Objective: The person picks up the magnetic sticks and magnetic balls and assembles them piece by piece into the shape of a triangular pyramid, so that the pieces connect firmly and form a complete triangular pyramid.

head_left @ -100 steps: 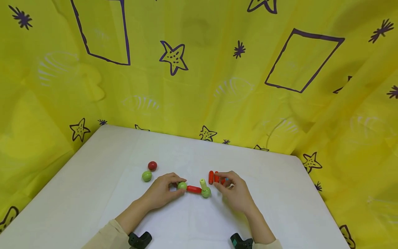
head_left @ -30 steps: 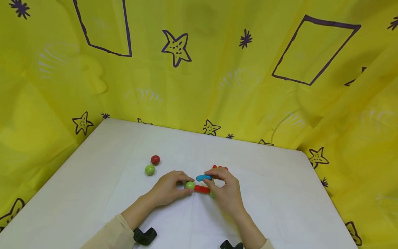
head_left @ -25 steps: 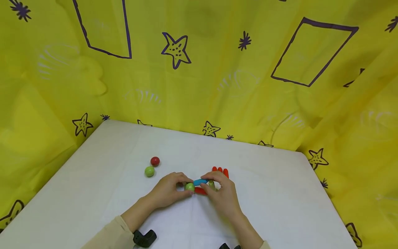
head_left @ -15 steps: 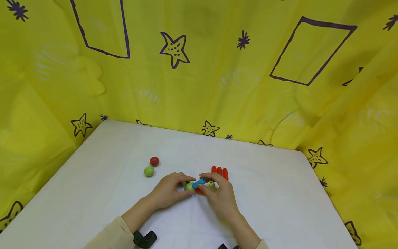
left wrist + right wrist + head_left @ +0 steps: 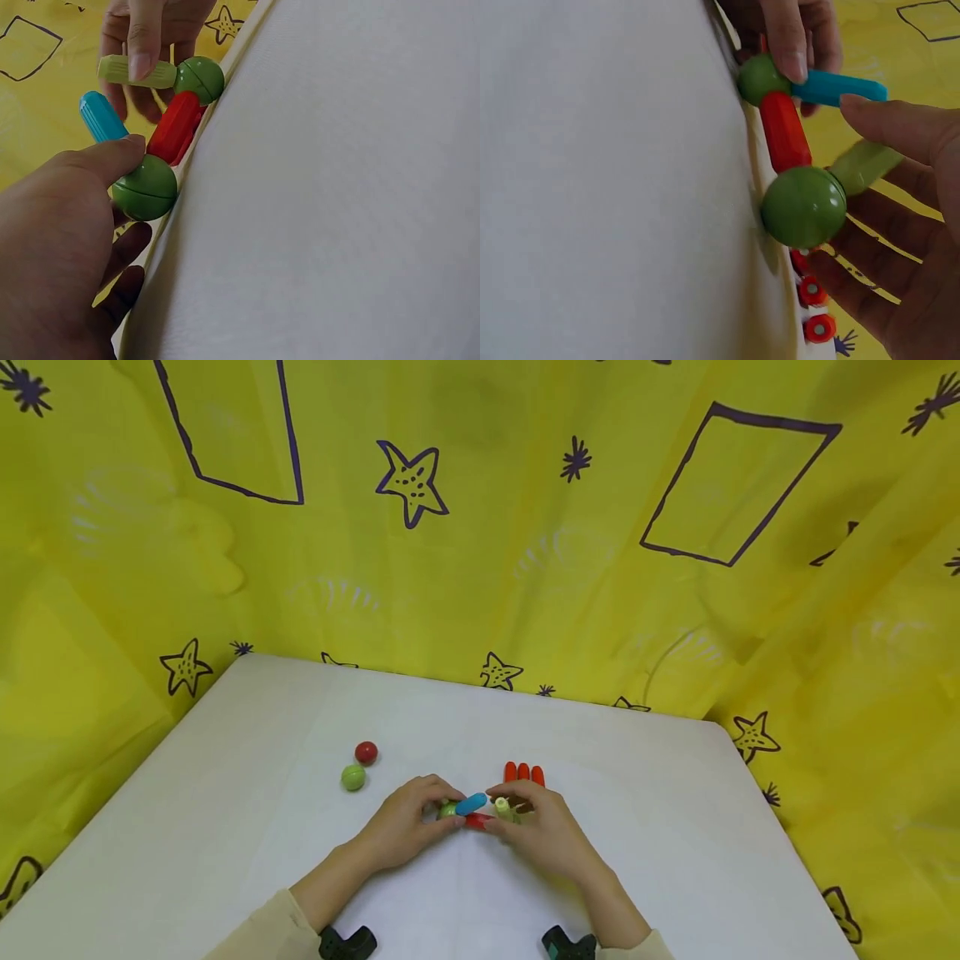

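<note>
Where the two hands meet near the middle of the white worktop (image 5: 675, 860), a red rod (image 5: 174, 127) joins two green balls. The left hand (image 5: 401, 831) pinches the left ball (image 5: 145, 187) with curled fingers (image 5: 105, 159), and a blue rod (image 5: 471, 804) juts from that ball. The right hand (image 5: 543, 835) pinches a pale green rod (image 5: 135, 72) standing on the right ball (image 5: 804, 207). Three red rods (image 5: 523, 772) lie just behind; a loose green ball (image 5: 352, 777) and a red ball (image 5: 366, 752) sit to the left

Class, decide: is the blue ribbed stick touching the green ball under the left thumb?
Touching: the left wrist view shows the blue stick meeting the green ball.
</note>
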A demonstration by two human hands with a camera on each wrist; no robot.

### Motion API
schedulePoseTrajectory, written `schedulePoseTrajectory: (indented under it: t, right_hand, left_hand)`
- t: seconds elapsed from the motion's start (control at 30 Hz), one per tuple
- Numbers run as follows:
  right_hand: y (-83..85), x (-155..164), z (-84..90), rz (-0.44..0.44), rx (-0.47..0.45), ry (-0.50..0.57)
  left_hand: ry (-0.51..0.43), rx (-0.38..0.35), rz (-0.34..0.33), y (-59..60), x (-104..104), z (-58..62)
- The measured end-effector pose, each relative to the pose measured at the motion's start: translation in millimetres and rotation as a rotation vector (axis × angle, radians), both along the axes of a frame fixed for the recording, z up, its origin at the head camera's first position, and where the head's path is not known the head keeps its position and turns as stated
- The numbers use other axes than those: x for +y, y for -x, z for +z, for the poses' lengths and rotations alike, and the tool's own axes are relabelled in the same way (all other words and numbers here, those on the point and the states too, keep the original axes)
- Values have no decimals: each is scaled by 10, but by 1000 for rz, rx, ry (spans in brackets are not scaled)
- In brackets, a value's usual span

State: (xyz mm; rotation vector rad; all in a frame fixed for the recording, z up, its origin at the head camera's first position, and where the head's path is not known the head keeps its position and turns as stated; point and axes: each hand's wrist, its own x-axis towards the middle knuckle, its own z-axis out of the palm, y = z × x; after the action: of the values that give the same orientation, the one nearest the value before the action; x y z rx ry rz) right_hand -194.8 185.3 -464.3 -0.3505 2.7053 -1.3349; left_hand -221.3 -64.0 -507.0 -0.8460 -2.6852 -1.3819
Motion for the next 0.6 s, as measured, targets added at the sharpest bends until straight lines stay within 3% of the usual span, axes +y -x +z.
schedulePoseTrajectory:
  t: [0.2, 0.43, 0.6]
  right_hand:
    - [58, 174, -69, 124, -29, -48]
    - [62, 202, -124, 140, -3, -52]
    - [68, 209, -134, 137, 8, -68]
  left_hand:
    - [-7, -30, 12, -18, -22, -42]
    - [-15, -46, 11, -46, -28, -29]
    - [-17, -10, 5, -30, -14, -22]
